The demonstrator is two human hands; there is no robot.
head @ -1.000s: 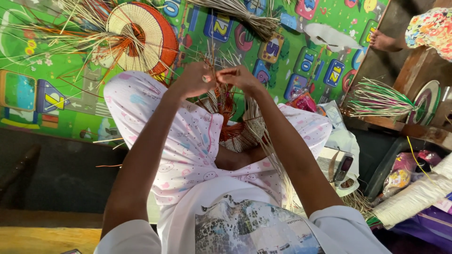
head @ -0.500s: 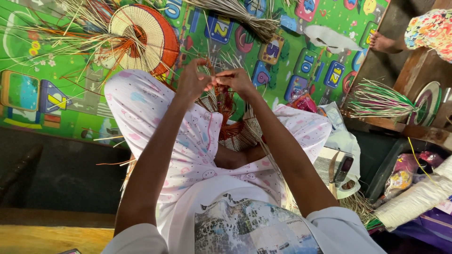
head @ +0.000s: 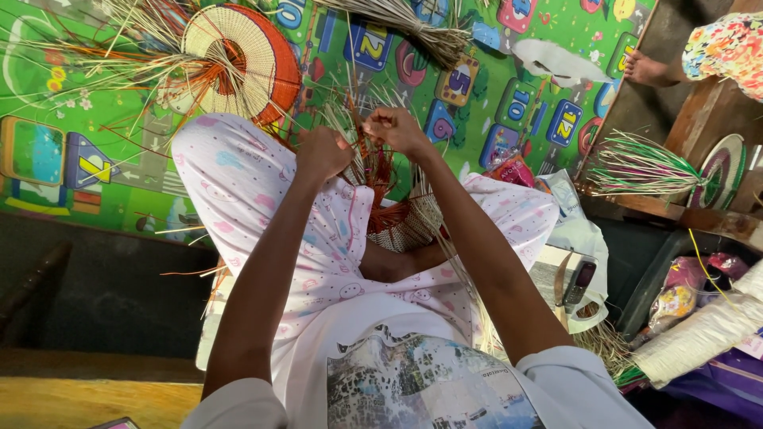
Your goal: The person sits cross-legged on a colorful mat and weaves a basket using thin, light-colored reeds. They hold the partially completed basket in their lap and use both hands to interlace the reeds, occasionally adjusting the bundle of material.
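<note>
I sit cross-legged in pale patterned trousers over a green play mat. My left hand (head: 322, 151) is closed around pale straw strands (head: 350, 119) that stick up from a partly woven basket piece (head: 405, 226) in my lap. My right hand (head: 396, 129) pinches strands just beside it, the two hands almost touching. Orange-red strands (head: 380, 171) run down from the hands into the weave. The bottom of the woven piece is hidden between my legs.
A round woven disc, cream with an orange rim (head: 238, 59), lies on the mat ahead among loose straw. A straw bundle (head: 405, 20) lies at the top. Another person's foot (head: 648, 70) and a green-strand weaving (head: 652, 167) are at right, with a phone (head: 579, 284) nearby.
Both hands have stayed together over the strands, shifting slightly; the right hand has drawn a strand a little upward and the view has tilted a bit.
</note>
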